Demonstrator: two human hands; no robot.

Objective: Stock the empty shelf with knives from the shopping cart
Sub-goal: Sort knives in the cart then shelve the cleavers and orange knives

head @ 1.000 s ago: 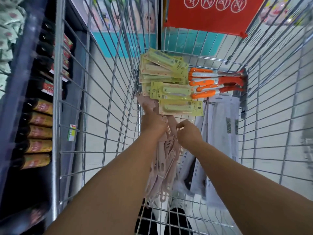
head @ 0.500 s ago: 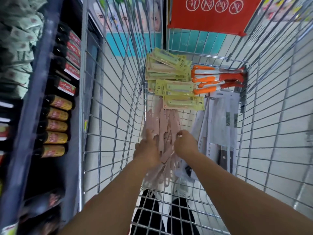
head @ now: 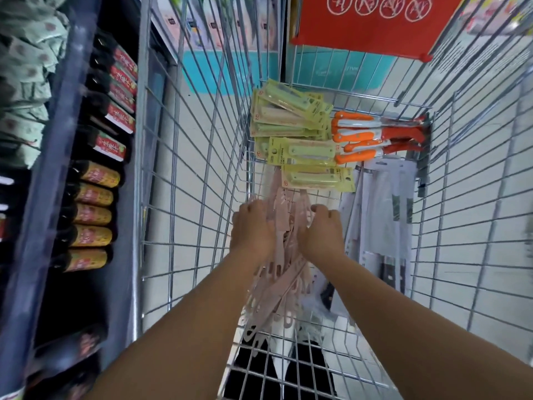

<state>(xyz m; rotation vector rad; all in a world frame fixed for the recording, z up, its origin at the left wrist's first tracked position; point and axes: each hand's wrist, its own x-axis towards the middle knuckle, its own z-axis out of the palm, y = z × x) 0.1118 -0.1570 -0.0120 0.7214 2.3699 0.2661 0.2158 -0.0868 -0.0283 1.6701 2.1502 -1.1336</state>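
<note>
Head view looks down into a wire shopping cart (head: 202, 174), where a bundle of pale pink knives (head: 284, 255) lies lengthwise along the cart floor near its left wall, running from the middle toward the near edge. Both hands are on this bundle: the left hand (head: 252, 226) curls over its left side and the right hand (head: 324, 229) curls over its right side, fingers bent round the pink pieces — the fingertips themselves are hidden beneath the knuckles. Just beyond the hands, toward the far edge of the cart, sit yellow-green carded packs (head: 300, 137), stacked and fanned in the far left corner. Beside them, in the far right corner, lie orange-handled knives (head: 372, 135) with their handles pointing left. White packaged knives (head: 383, 215) lie along the right wall, just beside the right hand. Outside the cart on the left, a dark shelf (head: 57, 140) holds rows of dark bottles (head: 92, 215) with red and yellow labels. A red sign (head: 372, 21) hangs above the far edge.
</note>
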